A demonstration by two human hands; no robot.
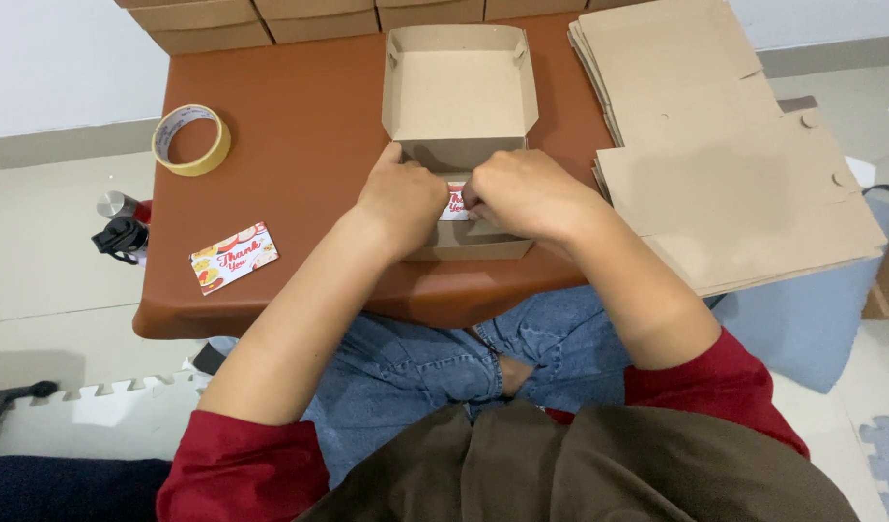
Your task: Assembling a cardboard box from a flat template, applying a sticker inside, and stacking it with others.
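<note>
Both hands' grip, left hand (401, 198) and right hand (522, 193), pinches closed on a small sticker (455, 202) at the near flap of the open cardboard box (459, 87) on the bench (300, 145); uneven pressing could leave it crooked or creased.

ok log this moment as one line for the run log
left hand: on sticker | right hand: on sticker | sticker: at cardboard box front flap | tape roll: left on table | flat boxes: stacked right
</note>
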